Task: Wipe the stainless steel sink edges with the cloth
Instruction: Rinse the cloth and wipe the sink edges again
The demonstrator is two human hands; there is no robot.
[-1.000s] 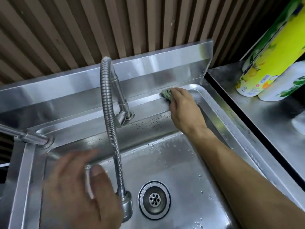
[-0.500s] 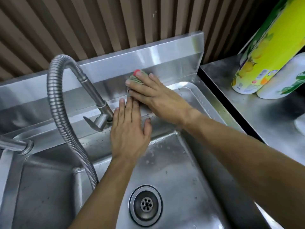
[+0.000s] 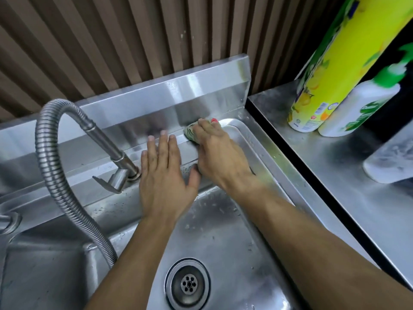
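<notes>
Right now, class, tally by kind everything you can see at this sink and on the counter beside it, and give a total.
Hands: 2, left hand, right hand
Cloths: 1, cloth
Taps with flexible hose: 1, tap
Drains: 1, drain
Containers on the counter: 3, yellow-green canister, white bottle, blurred white container
Total: 8

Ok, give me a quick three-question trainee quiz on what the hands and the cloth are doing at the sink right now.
1. True or false: the left hand lies flat on the sink's back ledge.
2. Which of the hands holds the cloth?
3. The cloth is: A) in the basin by the drain; B) at the back ledge near the sink's right corner; C) draped over the faucet hose.

Key: 1 true; 2 the right hand; 3 B.
</notes>
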